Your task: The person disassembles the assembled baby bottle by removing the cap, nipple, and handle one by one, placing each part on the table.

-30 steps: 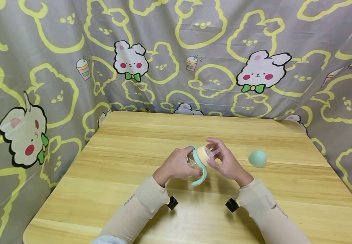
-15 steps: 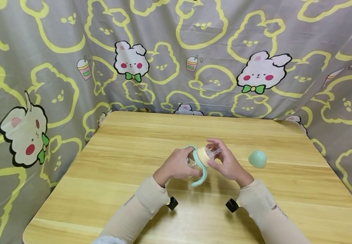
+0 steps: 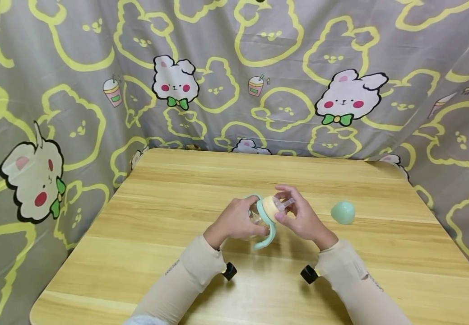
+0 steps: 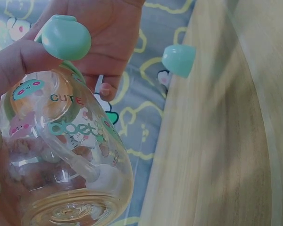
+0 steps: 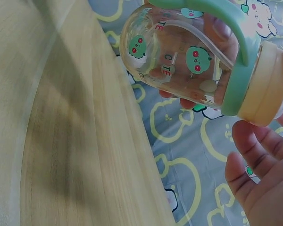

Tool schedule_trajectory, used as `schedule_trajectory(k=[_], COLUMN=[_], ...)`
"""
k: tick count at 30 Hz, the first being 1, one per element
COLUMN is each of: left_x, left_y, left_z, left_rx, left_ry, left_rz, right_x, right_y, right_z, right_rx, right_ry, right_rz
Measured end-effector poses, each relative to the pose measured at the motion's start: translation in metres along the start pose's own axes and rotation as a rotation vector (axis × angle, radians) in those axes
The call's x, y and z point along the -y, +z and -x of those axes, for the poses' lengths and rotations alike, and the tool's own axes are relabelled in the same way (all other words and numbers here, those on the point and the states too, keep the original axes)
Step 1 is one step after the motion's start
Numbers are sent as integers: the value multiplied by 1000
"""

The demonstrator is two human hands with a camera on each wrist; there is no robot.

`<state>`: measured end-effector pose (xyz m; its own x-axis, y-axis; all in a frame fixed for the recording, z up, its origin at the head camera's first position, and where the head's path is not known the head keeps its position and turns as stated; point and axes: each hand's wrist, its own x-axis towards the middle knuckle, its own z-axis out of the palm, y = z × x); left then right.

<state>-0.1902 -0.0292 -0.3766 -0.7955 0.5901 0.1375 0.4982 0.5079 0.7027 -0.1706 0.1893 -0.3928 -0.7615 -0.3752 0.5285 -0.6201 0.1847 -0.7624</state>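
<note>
My left hand [image 3: 238, 219] grips the clear body of a baby bottle [image 5: 179, 70], tilted above the table with its top to the right. The bottle has a mint-green handle ring [image 5: 237, 89], a pale yellow collar [image 5: 264, 84] and printed cartoon faces. A clear straw spout [image 3: 288, 202] sticks out of the collar, and a tube shows inside the body. My right hand [image 3: 304, 221] holds the yellow collar between thumb and fingers, around the spout. A mint-green dome cap [image 3: 343, 212] stands on the table to the right of both hands.
The wooden table [image 3: 136, 253] spreads under both arms. A grey curtain [image 3: 218, 117] with yellow outlines and rabbit faces hangs behind it and at both sides. Small black blocks [image 3: 229, 271] sit at the wrists.
</note>
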Motion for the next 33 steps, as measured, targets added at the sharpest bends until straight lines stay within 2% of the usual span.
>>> schedule_trajectory(k=[10,16,21,27,30,33], left_x=[0,-3,-2,0,-3,0], left_y=[0,-1,0,3,0,5], left_z=[-2,-4,-4,0,-4,2], left_rx=[-3,2,-8,13,-2,2], left_ry=[11,12,17,-12,14,10], left_rz=[0,-8,-1,12,14,18], right_x=[-1,-2,-2,-5,-5,-6], right_y=[-2,-3,-2,0,-3,3], right_z=[0,-1,-1,3,-1,5], right_rx=[28,-1,-3,23,-2,-3], right_ry=[-56,-31,-28,-29,-26,-9], right_rz=[-69,-33,-59,-81,-79,-105])
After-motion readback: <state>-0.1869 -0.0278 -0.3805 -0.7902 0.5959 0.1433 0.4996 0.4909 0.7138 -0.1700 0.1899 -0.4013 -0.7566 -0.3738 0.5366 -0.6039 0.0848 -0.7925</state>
